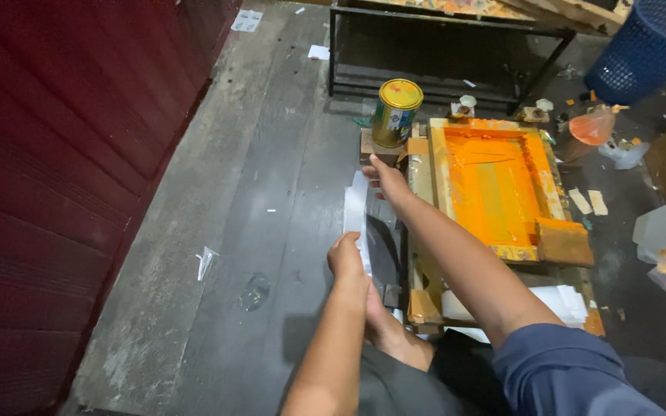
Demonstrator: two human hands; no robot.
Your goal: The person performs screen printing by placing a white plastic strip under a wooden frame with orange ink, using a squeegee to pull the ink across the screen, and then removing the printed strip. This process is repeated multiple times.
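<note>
The head view looks down on a person seated on a worn plank floor (271,231), both hands on a white sheet (356,209) held on edge just left of a screen-printing frame (495,189) thick with orange ink. The left hand (346,258) pinches the sheet's near end, fingers closed on it; the right hand (385,181) grips the far end, just below a yellow-lidded tin (396,113) standing on a small block at the frame's corner. By the look of it the sheet is mid-handling beside the frame; moving it on calls for keeping it off the wet orange edges and the tin. To the right lie a stack of white sheets (556,302) and an ink-stained wooden squeegee (564,241). Open floor spreads left as far as a red slatted wall (63,154); a dark metal rack (441,54) and a blue basket (649,46) close off the far side.
</note>
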